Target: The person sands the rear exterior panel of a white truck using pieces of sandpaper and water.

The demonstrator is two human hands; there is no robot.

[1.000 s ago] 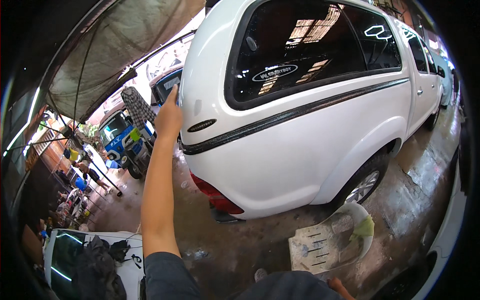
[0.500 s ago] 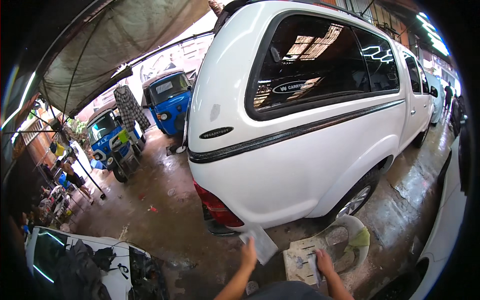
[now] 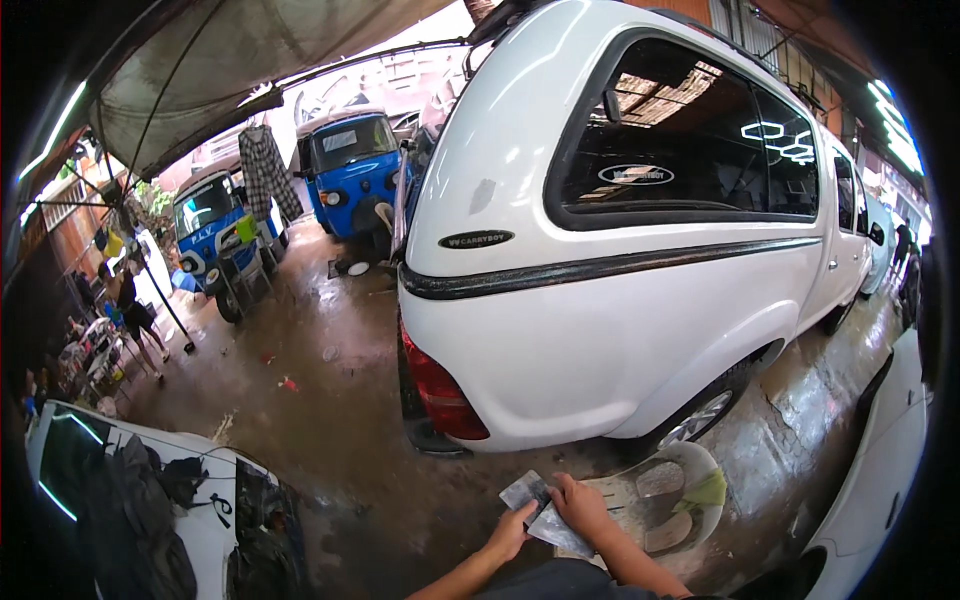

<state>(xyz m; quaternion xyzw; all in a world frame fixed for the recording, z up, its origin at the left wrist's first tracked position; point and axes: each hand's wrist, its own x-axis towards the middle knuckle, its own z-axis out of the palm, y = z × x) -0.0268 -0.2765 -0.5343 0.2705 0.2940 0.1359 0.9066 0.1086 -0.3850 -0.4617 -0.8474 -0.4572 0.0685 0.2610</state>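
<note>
My left hand point(image 3: 508, 532) grips a flat grey plate point(image 3: 562, 532) by its edge, low in front of me. Close against it, my right hand point(image 3: 582, 503) has its fingers closed on a thin grey spreader-like piece point(image 3: 522, 488), which lies over the plate; where one ends and the other begins is partly covered by my fingers. Beyond my hands stands a white pickup point(image 3: 600, 330) with a canopy, its red tail light point(image 3: 437, 388) toward me. A dull grey patch point(image 3: 483, 195) shows on the canopy's rear corner.
A pale plastic chair point(image 3: 708, 462) with a yellow-green cloth point(image 3: 706, 491) is just beyond my right hand. White car panels point(image 3: 190, 440) with dark cloth lie at left. Another white car point(image 3: 880, 460) borders the right. Blue three-wheelers point(image 3: 355, 190) and a person point(image 3: 135, 305) are farther back.
My hands, apart before, have come together, with the right moving left and up to the plate. The view has shifted, so the pickup sits farther right.
</note>
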